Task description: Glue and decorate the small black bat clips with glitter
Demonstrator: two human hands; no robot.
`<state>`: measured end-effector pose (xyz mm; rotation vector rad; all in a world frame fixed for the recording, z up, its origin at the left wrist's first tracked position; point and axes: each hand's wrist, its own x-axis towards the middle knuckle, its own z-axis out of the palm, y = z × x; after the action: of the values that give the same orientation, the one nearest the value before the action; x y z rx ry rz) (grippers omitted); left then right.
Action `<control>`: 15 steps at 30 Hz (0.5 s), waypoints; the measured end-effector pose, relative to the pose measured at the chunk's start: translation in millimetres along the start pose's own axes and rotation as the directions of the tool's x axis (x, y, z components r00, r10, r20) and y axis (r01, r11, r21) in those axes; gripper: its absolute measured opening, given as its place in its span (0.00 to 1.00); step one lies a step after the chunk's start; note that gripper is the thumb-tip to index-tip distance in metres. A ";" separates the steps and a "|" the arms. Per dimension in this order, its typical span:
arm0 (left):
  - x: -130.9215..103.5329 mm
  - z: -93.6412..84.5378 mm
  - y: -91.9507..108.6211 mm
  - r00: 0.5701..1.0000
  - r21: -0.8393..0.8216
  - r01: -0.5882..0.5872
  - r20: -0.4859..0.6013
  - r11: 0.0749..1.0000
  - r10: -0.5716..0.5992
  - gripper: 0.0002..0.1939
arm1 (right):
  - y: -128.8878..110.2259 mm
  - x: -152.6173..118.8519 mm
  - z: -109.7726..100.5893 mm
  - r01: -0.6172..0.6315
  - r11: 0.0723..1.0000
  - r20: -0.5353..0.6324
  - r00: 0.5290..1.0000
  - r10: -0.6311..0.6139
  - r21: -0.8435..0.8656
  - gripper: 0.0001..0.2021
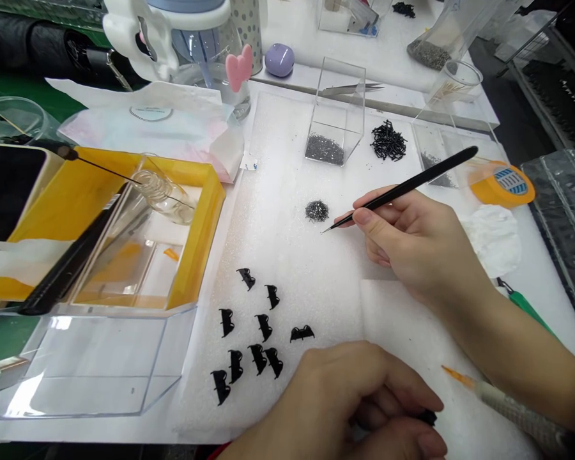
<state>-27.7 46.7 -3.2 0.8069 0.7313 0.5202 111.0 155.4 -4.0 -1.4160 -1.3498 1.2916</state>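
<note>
My right hand (407, 236) grips slim black fine-tipped tweezers (412, 182). Their point is just above the white foam sheet (278, 160), beside a small pile of tiny dark, shiny pieces (317, 211). A tiny speck shows at the tip, too small to make out. At the bottom of the view, my left hand (345, 402) is closed, pinching a small black piece (427, 417) between thumb and fingers; most of it is hidden. Several black bat-like pieces with looped edges (264, 327) lie on the foam left of that hand.
A clear box (338, 115) of dark bits and a heap of black pieces (388, 140) stand behind. Left are a yellow tray (215, 198) with a glass bottle (165, 195), and a clear case (91, 364). An orange-tipped tool (498, 399) and tissue (493, 239) lie right.
</note>
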 end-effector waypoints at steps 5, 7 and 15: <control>0.8 1.3 2.8 0.998 -0.050 0.070 0.008 0.996 -0.070 0.08 | -1.1 0.2 0.6 -0.015 1.000 -0.004 1.000 0.015 0.003 0.06; 1.4 1.7 3.4 0.997 -0.052 0.070 0.013 0.996 -0.070 0.07 | -1.4 0.3 0.4 -0.007 1.000 -0.006 1.000 0.007 -0.001 0.05; 2.5 6.3 -5.6 0.997 -0.250 0.069 -0.010 0.966 -0.074 0.07 | -0.2 1.6 0.7 0.009 1.000 0.015 1.000 -0.009 -0.001 0.04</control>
<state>-20.5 42.2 -5.6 0.5392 0.6942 0.5429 110.2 156.9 -4.2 -1.4023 -1.3656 1.2979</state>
